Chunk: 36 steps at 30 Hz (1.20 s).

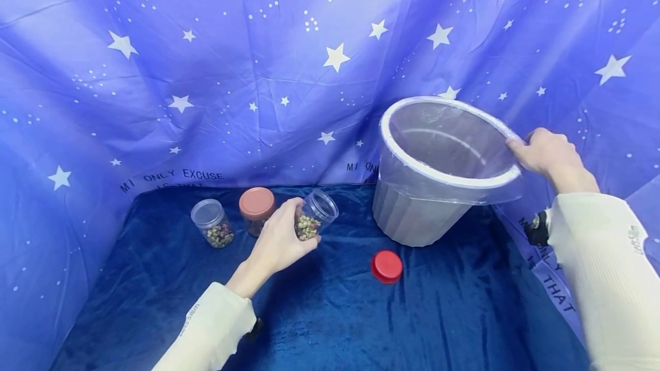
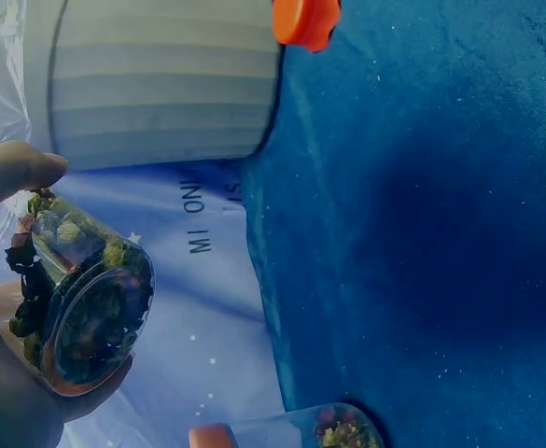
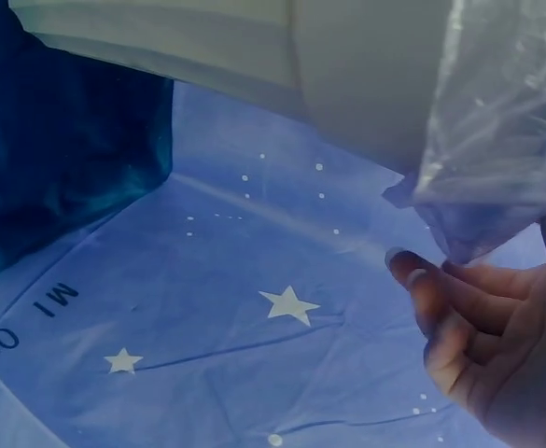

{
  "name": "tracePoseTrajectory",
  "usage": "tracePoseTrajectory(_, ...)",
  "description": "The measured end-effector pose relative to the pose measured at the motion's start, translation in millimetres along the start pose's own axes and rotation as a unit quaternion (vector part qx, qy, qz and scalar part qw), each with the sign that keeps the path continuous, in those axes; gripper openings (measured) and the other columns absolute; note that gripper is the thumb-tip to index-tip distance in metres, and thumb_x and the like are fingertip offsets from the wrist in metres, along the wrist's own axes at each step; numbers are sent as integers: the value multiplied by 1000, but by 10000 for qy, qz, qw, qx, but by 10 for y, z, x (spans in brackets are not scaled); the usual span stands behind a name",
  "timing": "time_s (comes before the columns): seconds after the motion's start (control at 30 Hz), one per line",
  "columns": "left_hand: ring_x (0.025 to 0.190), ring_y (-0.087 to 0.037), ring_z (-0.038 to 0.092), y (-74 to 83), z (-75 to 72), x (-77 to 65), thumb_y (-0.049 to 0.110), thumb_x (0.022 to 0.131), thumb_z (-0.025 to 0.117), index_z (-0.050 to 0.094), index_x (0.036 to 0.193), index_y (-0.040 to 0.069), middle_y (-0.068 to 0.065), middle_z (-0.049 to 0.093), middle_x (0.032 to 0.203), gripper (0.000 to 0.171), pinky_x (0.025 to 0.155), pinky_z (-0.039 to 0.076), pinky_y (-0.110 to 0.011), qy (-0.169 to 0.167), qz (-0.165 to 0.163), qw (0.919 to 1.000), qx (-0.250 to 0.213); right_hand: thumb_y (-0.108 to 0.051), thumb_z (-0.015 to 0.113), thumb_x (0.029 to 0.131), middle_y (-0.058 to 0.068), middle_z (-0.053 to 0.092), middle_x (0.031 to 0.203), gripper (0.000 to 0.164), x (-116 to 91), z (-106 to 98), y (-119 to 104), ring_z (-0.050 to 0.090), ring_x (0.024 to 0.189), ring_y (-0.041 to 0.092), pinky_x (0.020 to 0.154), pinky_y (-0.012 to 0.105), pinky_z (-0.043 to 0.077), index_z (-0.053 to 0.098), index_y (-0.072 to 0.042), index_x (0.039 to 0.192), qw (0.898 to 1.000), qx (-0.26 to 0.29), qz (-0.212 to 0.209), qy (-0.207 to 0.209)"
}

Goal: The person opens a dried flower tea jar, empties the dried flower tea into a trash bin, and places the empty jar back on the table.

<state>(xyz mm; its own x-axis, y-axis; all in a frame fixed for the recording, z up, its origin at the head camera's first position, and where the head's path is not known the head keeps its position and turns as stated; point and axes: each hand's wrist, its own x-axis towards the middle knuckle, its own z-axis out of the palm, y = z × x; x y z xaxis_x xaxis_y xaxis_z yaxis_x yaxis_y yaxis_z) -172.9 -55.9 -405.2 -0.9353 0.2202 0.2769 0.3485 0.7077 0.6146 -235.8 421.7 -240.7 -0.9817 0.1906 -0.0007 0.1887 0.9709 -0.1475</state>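
Observation:
My left hand [image 1: 281, 236] grips a clear plastic jar [image 1: 311, 217] that holds dried flower buds, its uncovered mouth tilted up to the right. In the left wrist view the jar's round base [image 2: 105, 322] faces the camera, thumb on one side. My right hand [image 1: 554, 156] holds the rim of a pale trash can [image 1: 417, 219] at its right side, thumb at the top edge. A clear plastic bag [image 1: 448, 190] lines the can and folds over its rim. In the right wrist view the curled fingers [image 3: 455, 317] show beneath the hanging bag.
A red lid [image 1: 388, 265] lies on the blue cloth [image 1: 330, 314] in front of the trash can. Left of my left hand stand a jar with a pinkish lid [image 1: 258, 204] and a clear-topped jar of buds [image 1: 219, 233]. Star-printed curtains [image 1: 258, 73] enclose the back and sides.

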Motion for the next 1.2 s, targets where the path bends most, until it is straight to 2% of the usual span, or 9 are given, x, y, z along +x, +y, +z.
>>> tracePoseTrajectory(0.13,97,-24,62,0,-3,7,36,73,81,50,133,7,-7,62,111,73,86,52,-45,59,47,10000,-39,-49,36,98,35,56,89,62,20,36,22,55,79,57,60,60,45,59,9,102,9998,-37,-117,153)
tracePoseTrajectory(0.37,96,-22,61,17,-16,25,35,72,82,51,132,6,-6,62,109,73,85,52,-45,144,47,9998,-114,-45,39,97,34,56,83,55,18,60,7,55,75,55,56,56,44,59,5,87,9996,-89,-106,255)
tracePoseTrajectory(0.47,96,-22,61,30,-16,34,35,73,82,49,133,6,-7,61,109,74,84,51,-44,70,-70,9996,-253,-43,40,97,36,55,85,51,16,74,3,55,77,58,57,57,44,56,3,81,9995,-148,-70,268)
tracePoseTrajectory(0.57,95,-22,60,42,-21,52,36,75,81,46,135,5,-8,61,109,76,83,51,-43,-102,-330,9977,-582,-40,41,97,39,55,88,48,15,92,-19,54,80,60,57,58,44,55,2,79,9993,-198,-12,309)
tracePoseTrajectory(0.77,95,-22,61,45,-68,91,41,76,82,40,140,8,-9,61,111,82,84,53,-42,-409,-1032,9846,-1350,-38,42,96,45,54,96,49,27,141,-96,53,87,65,60,60,44,56,8,87,9991,-212,156,335)
tracePoseTrajectory(0.87,104,-25,61,49,-77,131,43,77,81,38,142,12,-9,61,117,84,89,52,-45,-532,-1245,9774,-1625,-37,41,96,46,54,98,49,21,154,-114,53,89,65,62,61,44,56,9,90,9990,-214,235,326)
tracePoseTrajectory(1.0,116,-26,56,64,-79,233,40,78,81,36,143,13,-9,59,124,83,95,49,-48,-606,-1362,9675,-2045,-37,42,96,45,54,97,49,1,146,-111,53,87,65,60,60,44,56,9,89,9986,-243,291,361)
tracePoseTrajectory(1.2,123,-30,50,99,-157,381,25,79,80,28,145,10,-14,49,132,85,100,45,-49,-676,-1397,9543,-2553,-36,42,96,46,54,97,49,-5,149,-99,53,87,65,62,61,44,55,10,88,9984,-257,285,414)
